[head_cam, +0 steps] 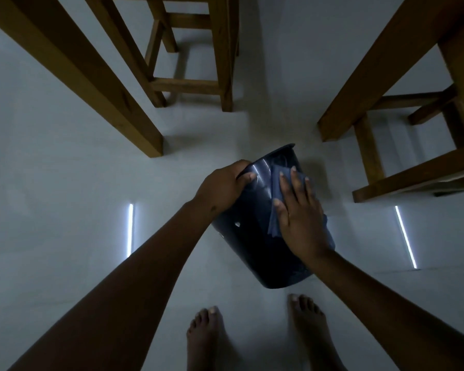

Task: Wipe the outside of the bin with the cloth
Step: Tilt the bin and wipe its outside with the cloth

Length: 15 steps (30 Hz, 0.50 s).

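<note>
A dark blue plastic bin [249,245] is tipped over above the pale floor, its rim pointing away from me and its base near my feet. My left hand [221,187] grips the rim on the left side, thumb on the outside wall. My right hand [300,212] lies flat with fingers spread on a dark blue cloth [276,191], pressing it against the bin's upper outside wall. Part of the cloth hangs out past the palm on the right.
A thick wooden table leg [91,84] stands at the left, another wooden leg [373,84] at the right. A wooden stool [196,84] is behind, a second stool frame [413,172] at the right. My bare feet [255,336] are just below the bin.
</note>
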Tool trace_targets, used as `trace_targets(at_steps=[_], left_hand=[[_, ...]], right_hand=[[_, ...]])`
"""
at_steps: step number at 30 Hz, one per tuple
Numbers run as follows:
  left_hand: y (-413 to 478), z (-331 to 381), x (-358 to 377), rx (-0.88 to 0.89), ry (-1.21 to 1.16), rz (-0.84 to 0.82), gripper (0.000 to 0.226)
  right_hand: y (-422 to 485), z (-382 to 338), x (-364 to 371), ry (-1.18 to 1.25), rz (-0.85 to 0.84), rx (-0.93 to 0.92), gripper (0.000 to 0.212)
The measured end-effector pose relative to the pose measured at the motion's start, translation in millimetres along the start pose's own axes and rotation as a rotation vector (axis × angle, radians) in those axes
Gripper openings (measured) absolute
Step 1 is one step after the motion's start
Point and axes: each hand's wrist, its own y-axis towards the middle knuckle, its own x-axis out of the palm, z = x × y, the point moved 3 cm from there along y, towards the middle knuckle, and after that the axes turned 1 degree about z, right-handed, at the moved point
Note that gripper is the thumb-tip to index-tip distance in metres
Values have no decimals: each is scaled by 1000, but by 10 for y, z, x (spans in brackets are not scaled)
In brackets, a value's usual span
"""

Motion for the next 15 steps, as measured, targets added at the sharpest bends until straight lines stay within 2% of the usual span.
trace_targets(at_steps=[3,6,9,15], left_hand=[[5,1,14,-10,7,11,28],[17,-17,16,-7,-6,16,29],[38,22,22,-9,-37,28,27],[133,154,44,-29,-4,34,25]], right_hand=[[-208,24,63,1,22,81,64],[-408,-72,158,-98,-8,-18,60],[-224,-140,122,-146,15,-107,59],[-235,34,105,-102,46,52,61]])
